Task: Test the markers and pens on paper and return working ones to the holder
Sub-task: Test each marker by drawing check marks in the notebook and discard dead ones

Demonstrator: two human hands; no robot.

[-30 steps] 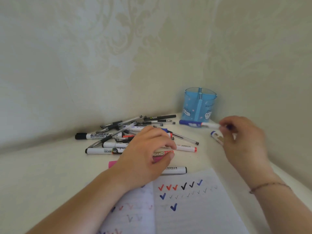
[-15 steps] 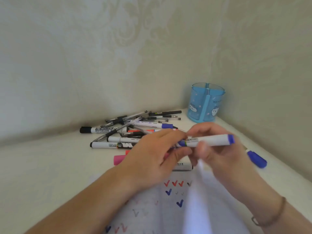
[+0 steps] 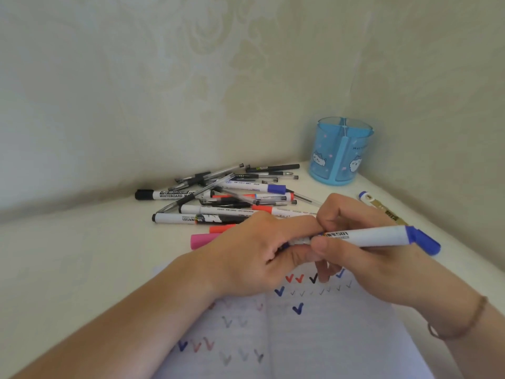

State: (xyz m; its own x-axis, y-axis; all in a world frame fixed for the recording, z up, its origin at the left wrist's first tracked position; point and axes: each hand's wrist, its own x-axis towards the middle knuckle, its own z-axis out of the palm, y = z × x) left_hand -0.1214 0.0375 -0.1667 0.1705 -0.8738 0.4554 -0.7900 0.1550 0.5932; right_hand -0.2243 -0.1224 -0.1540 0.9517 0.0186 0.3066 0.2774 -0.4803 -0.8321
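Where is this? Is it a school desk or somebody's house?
Probably a desk corner at home, though I can't be sure: patterned wallpaper on both walls, a blue cartoon pen holder, a pile of pens and markers and a notebook of tick marks.

The holder [image 3: 338, 157] at far right is translucent blue with white cartoon faces and pink specks. The held marker [image 3: 374, 236] is white with a blue end. The paper [image 3: 328, 332] is white with red, blue, black and grey ticks. The counter [image 3: 82, 255] is cream.

Both hands together above the desk, left hand [image 3: 254, 258] and right hand [image 3: 352, 258] each with curled, pinching grip.
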